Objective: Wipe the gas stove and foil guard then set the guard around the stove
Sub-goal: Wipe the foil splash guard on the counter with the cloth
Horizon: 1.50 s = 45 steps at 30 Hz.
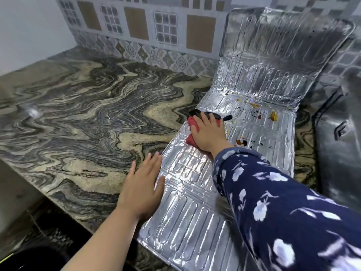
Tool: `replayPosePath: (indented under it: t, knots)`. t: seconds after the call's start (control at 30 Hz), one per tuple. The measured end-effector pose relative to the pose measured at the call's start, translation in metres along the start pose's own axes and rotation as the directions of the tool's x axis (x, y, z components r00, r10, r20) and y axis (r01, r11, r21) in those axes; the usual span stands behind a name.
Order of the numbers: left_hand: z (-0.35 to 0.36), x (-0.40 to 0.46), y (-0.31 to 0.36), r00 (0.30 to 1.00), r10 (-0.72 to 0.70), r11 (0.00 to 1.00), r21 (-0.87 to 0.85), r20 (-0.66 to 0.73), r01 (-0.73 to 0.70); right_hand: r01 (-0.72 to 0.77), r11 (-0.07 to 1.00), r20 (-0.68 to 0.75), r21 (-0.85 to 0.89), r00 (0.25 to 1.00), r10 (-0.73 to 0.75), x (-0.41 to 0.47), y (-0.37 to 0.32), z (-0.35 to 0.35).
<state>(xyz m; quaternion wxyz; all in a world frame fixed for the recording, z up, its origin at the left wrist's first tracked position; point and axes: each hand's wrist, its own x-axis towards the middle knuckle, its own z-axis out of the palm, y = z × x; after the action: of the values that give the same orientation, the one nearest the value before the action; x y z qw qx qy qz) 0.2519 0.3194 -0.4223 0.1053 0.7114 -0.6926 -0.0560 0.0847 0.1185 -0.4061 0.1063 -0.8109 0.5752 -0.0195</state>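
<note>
Head view, looking down on both hands; long embossed silver foil guard (197,218) unfolded and laid flat along the veined grey and cream stone counter (82,106), far panels bent up against the patterned tile wall (140,34), probably so that the whole inner face is reachable for wiping.

Left hand (143,189) flat, fingers straight and together, gripping nothing; palm resting across the left edge of the foil, half on the stone, judged to be there to pin the light sheet so that it does not slide under the strokes.

Right hand (208,133) further forward on the middle panel, fingers spread and pressing down on a folded red cloth (190,140), thumb side partly hidden, so hard to say whether really clamped on it or only pushing it; dark blue flowered sleeve (283,202) reaching across the near panels.

Just beyond the fingertips of the right hand, a small black object (226,117), nature unclear; to the right of this hand and beyond it, yellow and brown food specks (273,116) not yet wiped.

Steel gas stove (338,145) well to the right of the right hand, at the frame edge, only partly visible; guard not yet around it; wiping judged as partly done.
</note>
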Motion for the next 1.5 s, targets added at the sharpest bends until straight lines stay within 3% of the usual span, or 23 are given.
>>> replayPosePath:
  t: [0.17, 0.4, 0.6, 1.0, 1.2, 1.4, 1.5]
  knots:
    - [0.0, 0.0, 0.001, 1.0, 0.002, 1.0, 0.018, 0.015, -0.003, -0.015, 1.0, -0.012, 0.008, 1.0, 0.015, -0.027, -0.016, 0.006]
    - [-0.004, 0.001, 0.002, 0.998, 0.024, 0.999, 0.035, 0.051, -0.025, 0.033, 0.998, -0.022, 0.049, 0.999, -0.032, -0.144, -0.043, 0.022]
    - [-0.007, -0.001, 0.0, 0.995, 0.042, 0.999, 0.014, 0.094, -0.043, -0.022, 1.0, -0.02, 0.018, 1.0, 0.023, -0.202, -0.013, 0.022]
    - [-0.009, 0.0, 0.0, 0.996, 0.047, 0.999, -0.008, 0.081, -0.047, -0.155, 0.987, -0.04, -0.048, 0.987, 0.153, -0.113, 0.042, 0.002]
    - [-0.008, 0.0, 0.001, 0.998, 0.036, 0.999, -0.008, 0.044, -0.036, -0.304, 0.953, -0.071, -0.008, 0.95, 0.303, -0.055, 0.07, -0.009]
    - [-0.007, -0.001, 0.001, 0.998, 0.043, 0.999, 0.005, 0.041, -0.043, -0.53, 0.848, -0.085, -0.003, 0.845, 0.528, -0.09, 0.085, -0.006]
    - [-0.007, -0.001, 0.001, 0.998, 0.039, 0.999, -0.005, 0.054, -0.039, -0.542, 0.84, -0.109, -0.011, 0.836, 0.538, -0.129, 0.076, 0.0]
